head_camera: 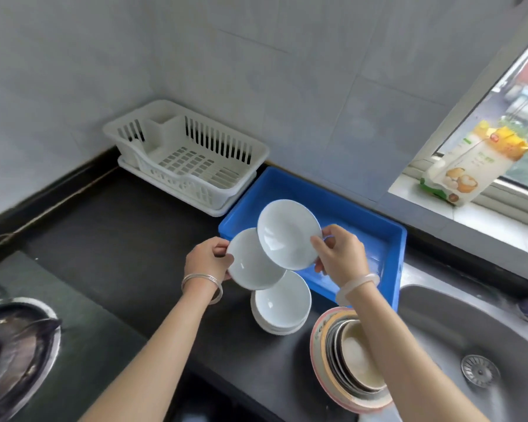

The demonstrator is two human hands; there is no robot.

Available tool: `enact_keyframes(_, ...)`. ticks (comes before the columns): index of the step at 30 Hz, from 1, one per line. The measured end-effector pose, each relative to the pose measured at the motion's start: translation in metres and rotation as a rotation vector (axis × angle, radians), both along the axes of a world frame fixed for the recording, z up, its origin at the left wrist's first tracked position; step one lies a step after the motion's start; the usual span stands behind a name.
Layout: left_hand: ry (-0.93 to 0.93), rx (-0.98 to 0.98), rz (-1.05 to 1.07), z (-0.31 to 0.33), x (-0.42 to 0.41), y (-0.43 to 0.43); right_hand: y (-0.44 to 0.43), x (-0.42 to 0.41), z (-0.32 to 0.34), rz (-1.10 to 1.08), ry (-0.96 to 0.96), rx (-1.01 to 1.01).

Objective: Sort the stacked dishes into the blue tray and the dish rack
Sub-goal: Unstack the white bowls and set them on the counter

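Gripping one dish point(287, 233) each, left hand point(206, 260) and right hand point(340, 257) above bowl stack point(282, 303), blue tray point(363, 220) behind, plate pile point(348, 354) alongside.

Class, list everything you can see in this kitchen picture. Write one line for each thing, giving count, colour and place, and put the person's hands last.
dish rack: one, white, back of the counter by the wall
blue tray: one, blue, right of the rack
upper bowl: one, white, held over the tray's near-left corner
lower bowl: one, white, held partly under the upper bowl
bowl stack: several, white, on the counter below the held bowls
mixed dish stack: several, pink, dark and cream, beside the sink
sink: one, grey, far right
packet: one, white and yellow, on the windowsill
pot: one, dark metal, far left
counter: one, black
left hand: grips the lower bowl's rim
right hand: pinches the upper bowl's rim
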State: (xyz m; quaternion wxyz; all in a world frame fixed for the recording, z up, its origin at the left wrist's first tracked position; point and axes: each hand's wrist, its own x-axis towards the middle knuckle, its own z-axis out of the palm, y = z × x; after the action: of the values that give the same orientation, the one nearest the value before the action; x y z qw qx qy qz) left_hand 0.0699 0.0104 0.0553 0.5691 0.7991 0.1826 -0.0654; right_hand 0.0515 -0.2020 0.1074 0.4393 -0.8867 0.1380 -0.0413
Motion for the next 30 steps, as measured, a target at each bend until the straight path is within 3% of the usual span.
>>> enact_keyframes(7, 0.032, -0.051, 0.215, -0.01, 0.029, 0.093, 0.072, 0.065, -0.011, 0.104, 0.074, 0.052)
enact_keyframes(20, 0.097, -0.122, 0.738, -0.076, 0.069, 0.26, 0.259, 0.195, -0.093, 0.338, 0.26, 0.056)
enact_keyframes(30, 0.088, -0.23, 0.983, -0.1, 0.108, 0.324, 0.36, 0.253, -0.144, 0.303, 0.392, 0.126)
